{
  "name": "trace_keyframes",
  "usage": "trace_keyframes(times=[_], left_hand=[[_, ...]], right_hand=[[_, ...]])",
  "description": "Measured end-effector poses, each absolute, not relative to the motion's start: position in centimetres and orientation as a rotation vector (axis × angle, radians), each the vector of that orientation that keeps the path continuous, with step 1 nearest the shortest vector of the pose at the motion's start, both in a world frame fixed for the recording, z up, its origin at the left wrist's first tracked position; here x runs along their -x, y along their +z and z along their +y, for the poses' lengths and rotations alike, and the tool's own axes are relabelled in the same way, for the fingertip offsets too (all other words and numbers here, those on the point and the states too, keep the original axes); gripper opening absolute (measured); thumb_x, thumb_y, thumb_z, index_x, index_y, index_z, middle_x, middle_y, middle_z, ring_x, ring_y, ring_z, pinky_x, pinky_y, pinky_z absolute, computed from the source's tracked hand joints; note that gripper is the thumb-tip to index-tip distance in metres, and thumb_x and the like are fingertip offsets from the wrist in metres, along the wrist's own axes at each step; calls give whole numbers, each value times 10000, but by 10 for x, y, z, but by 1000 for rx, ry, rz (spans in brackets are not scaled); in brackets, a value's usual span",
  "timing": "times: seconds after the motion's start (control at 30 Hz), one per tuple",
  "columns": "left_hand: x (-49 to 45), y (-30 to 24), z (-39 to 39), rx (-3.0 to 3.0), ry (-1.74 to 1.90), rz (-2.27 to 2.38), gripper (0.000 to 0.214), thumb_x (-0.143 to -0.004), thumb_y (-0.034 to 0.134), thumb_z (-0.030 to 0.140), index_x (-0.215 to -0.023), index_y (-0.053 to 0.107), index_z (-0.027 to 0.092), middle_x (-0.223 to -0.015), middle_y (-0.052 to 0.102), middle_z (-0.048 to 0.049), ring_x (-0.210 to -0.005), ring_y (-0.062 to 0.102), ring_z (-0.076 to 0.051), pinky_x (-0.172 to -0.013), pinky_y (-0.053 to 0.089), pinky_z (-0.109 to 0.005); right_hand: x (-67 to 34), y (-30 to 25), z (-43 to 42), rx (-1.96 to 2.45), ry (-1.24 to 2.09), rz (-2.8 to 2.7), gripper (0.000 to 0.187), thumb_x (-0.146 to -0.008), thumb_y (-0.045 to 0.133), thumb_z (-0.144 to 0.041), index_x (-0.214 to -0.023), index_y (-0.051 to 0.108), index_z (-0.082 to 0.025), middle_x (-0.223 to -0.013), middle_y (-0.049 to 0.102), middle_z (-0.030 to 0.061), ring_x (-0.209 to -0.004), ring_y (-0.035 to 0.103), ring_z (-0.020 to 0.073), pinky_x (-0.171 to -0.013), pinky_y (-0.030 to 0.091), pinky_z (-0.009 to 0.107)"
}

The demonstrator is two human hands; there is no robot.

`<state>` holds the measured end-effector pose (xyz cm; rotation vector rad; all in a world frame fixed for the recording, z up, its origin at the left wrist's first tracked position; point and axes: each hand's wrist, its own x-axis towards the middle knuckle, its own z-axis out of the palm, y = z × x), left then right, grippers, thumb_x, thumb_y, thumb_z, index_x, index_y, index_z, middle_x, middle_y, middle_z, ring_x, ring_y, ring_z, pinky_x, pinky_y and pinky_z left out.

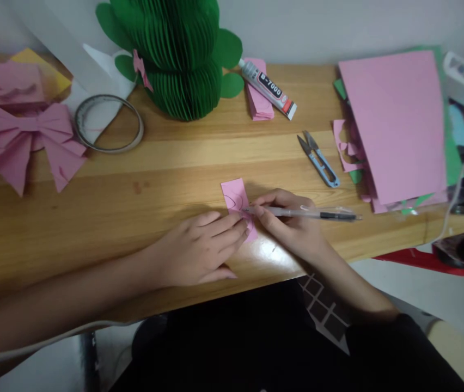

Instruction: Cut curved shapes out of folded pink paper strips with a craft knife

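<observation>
A small strip of pink paper [234, 190] lies on the wooden table, with a dark curved line drawn on it. My left hand [205, 245] rests flat with fingers extended, its fingertips pressing on the lower part of the strip and hiding some of it. Between the thumb and fingers of my right hand [293, 223] is a clear-barrelled pen [309, 212], held low and slanted. The pen's tip touches or hovers just over the paper beside my left fingertips; I cannot tell which.
Behind stand a green honeycomb paper figure [183, 71], a glue tube [270, 87] on pink paper pieces, and blue thread snips [319, 160]. Pink sheets [399, 125] are stacked at right. A tape roll [136, 136] and pink paper bow [28, 130] lie at left.
</observation>
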<state>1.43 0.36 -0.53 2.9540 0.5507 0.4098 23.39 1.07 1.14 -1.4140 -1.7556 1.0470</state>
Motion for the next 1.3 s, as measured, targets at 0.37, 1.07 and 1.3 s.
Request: trace_keyframes(times=[0.37,1.07,1.3], left_hand=[[-15,-5,5,-2914,417,558,605,-1043,243,502,-1222,635,77,-1266,679,-107,-1237,543,-256,-991,368,-351],[-15,-6,5,-2886,443,557,599,-1032,292,513,-1245,615,55,-1239,679,-121,-1221,544,-265,-986,360,-363],[-15,-5,4,-2903,437,572,601,-1031,282,523,-1239,623,73,-1248,681,-110,-1217,542,-252,-985,361,-357]], right_hand=[[-235,10,13,1381,1073,-1789,115,-858,664,-266,-862,699,-157,-709,737,15,-573,652,105,-513,490,206],[-240,17,8,1445,967,-1876,58,-828,660,-183,-793,691,-149,-672,699,-9,-546,597,74,-518,448,192],[-236,13,10,1353,995,-1886,72,-850,676,-209,-868,717,-153,-737,741,5,-578,632,79,-525,470,187]])
